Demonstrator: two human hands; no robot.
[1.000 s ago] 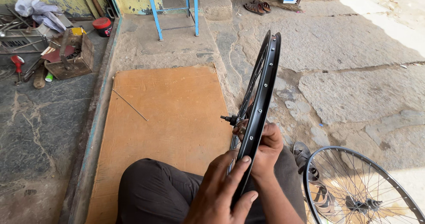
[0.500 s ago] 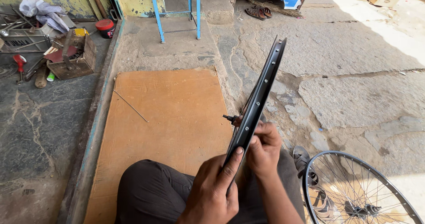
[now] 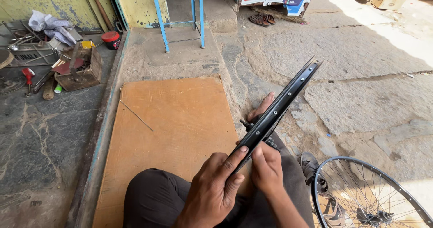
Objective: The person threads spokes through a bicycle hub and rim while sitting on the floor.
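Note:
A black bicycle wheel rim [image 3: 283,102] is held edge-on over my lap, slanting up and away to the right. Small spoke holes dot its edge. My left hand [image 3: 212,189] grips its near end from the left, thumb along the edge. My right hand [image 3: 267,167] holds the same end from the right side, fingers curled on the rim. A dark hub axle [image 3: 245,123] sticks out beside the rim. My foot [image 3: 261,107] shows just behind it.
An orange board [image 3: 171,129] with a thin loose spoke [image 3: 136,116] lies ahead. A spoked wheel [image 3: 365,196] rests at the lower right. A wooden toolbox [image 3: 79,68], tools and a red tin [image 3: 111,39] sit at the left. Blue metal legs [image 3: 178,16] stand farther off.
The rim has tilted from nearly upright to a strong slant toward the right. Both hands kept their hold on its near end.

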